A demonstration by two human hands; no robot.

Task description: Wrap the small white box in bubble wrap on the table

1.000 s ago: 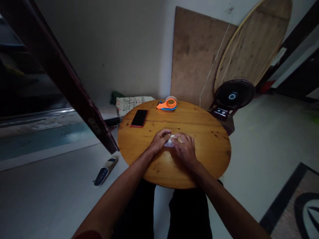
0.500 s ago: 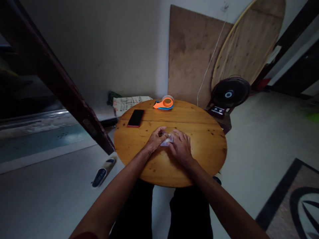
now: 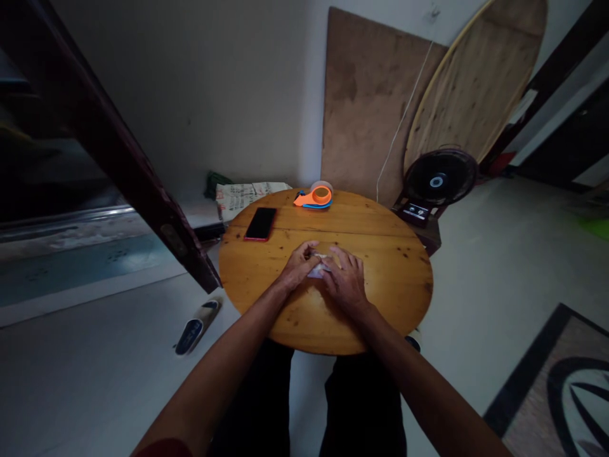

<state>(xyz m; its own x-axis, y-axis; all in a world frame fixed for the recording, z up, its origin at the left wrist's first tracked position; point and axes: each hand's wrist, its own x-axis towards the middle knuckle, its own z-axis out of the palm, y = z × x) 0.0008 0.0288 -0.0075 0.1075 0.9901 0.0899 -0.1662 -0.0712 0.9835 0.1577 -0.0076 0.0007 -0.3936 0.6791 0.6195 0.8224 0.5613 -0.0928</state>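
On the round wooden table point(image 3: 390, 279) my two hands meet over a small pale piece of paper point(image 3: 317, 271). My left hand point(image 3: 297, 266) has its fingers curled and pinches the paper's left side. My right hand point(image 3: 346, 281) lies over the paper's right side with its fingers pressing down on it. Most of the paper is hidden under the fingers.
A dark phone in a red case point(image 3: 261, 224) and an orange and blue tape dispenser point(image 3: 314, 196) lie at the table's far side. A black fan point(image 3: 438, 179) and wooden boards point(image 3: 371, 95) stand behind. A slipper point(image 3: 196, 327) lies on the floor at left, near a dark slanted beam point(image 3: 118, 158).
Both hands stay on the paper at the same spot. The fingers shifted slightly and less of the paper shows now. The view moved a little.
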